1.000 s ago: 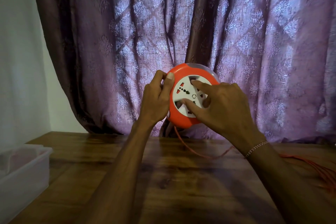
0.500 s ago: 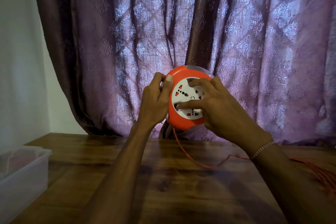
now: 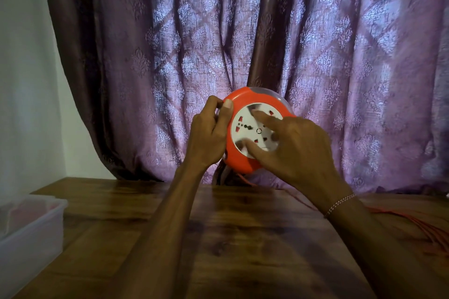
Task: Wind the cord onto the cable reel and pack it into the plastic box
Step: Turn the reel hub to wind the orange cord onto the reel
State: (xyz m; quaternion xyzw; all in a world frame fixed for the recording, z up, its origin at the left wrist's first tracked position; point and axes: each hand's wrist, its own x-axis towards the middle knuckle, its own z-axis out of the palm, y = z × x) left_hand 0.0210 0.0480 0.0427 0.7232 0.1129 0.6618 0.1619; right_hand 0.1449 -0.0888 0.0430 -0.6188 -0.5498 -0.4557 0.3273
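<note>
We've got the cable reel (image 3: 245, 162) up above the counter (image 3: 230, 238), left hand (image 3: 209, 136) gripping its rim steady while right hand (image 3: 298, 150) fingers press the white face to wind cord (image 3: 413, 222).

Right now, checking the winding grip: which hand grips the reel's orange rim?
The left hand grips the cable reel by its orange rim; the right hand only presses fingers on the white socket face.

Left hand (image 3: 208, 133): raised in front, fingers curled, thumb up, gripping the cable reel (image 3: 239, 161) at its left edge.
Right hand (image 3: 295, 147): fingers spread, tips pressing the reel's white face.
Forearms: both stretched forward.
</note>
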